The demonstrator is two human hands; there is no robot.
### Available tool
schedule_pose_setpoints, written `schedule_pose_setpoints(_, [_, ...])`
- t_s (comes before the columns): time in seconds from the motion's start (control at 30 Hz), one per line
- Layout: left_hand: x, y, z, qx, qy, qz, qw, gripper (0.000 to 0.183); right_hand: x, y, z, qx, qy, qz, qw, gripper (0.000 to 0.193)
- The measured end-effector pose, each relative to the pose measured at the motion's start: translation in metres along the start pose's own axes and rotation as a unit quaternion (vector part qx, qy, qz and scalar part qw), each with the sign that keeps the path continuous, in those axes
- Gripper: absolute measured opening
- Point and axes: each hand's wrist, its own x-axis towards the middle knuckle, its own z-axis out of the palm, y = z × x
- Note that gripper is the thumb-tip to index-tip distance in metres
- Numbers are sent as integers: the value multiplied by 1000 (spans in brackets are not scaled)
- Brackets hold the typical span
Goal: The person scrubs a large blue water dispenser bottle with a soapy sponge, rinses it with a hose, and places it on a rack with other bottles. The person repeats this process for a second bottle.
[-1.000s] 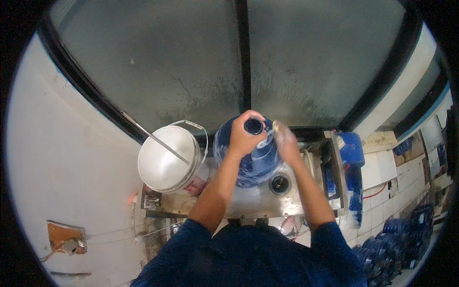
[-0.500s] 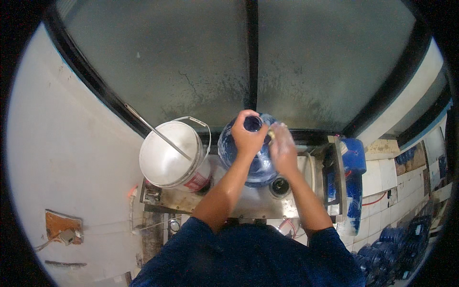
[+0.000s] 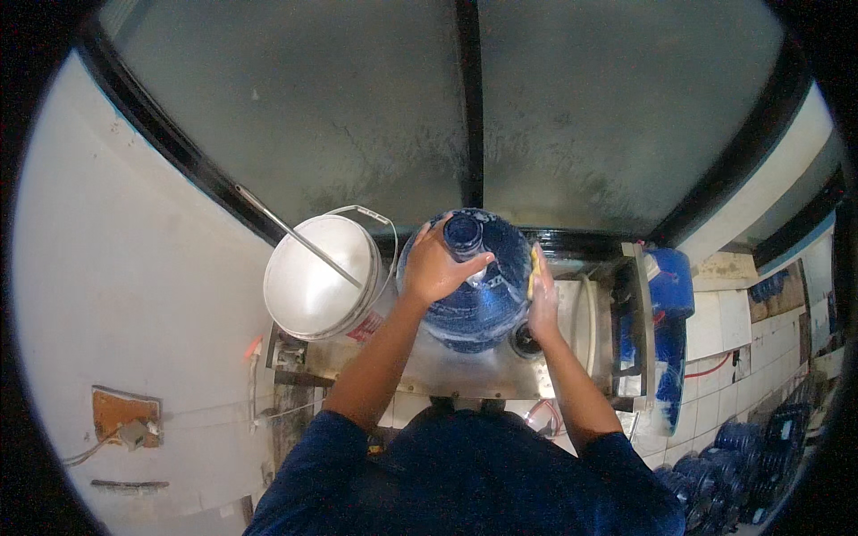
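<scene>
A big round blue water jug (image 3: 500, 308) stands on a metal counter, its open neck pointing up toward me and whitish suds streaking its sides. My left hand (image 3: 435, 271) is closed around the base of the neck, with the thumb lying across the front and the other fingers partly hidden behind. Against the jug's right side, my right hand (image 3: 543, 299) presses a yellow sponge (image 3: 535, 271), of which only a thin edge shows.
Left of the jug sits a white bucket (image 3: 308, 290) with a wire handle and a long metal rod (image 3: 299, 237) leaning in it. A frosted window (image 3: 375, 116) rises behind the metal counter (image 3: 429, 375). Blue containers (image 3: 668, 295) stand at the right; several jugs (image 3: 728, 456) are on the floor.
My right hand has gone from beside the neck, out and down to the jug's right side with the sponge. My left hand has shifted left around the neck.
</scene>
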Motion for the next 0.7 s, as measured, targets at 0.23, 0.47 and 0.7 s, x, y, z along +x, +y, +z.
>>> schedule_pose_setpoints(0.23, [1, 6, -6, -46, -46, -36, 997, 77, 86, 42, -7, -246, -180, 93, 948, 42])
schedule_pose_setpoints(0.47, [-8, 14, 4, -5, 46, -85, 995, 71, -27, -30, 28, -127, 125, -58, 982, 45])
schedule_pose_setpoints(0.7, [9, 51, 30, -289, 230, -139, 919, 40, -78, 37, 69, 85, 269, 79, 956, 49])
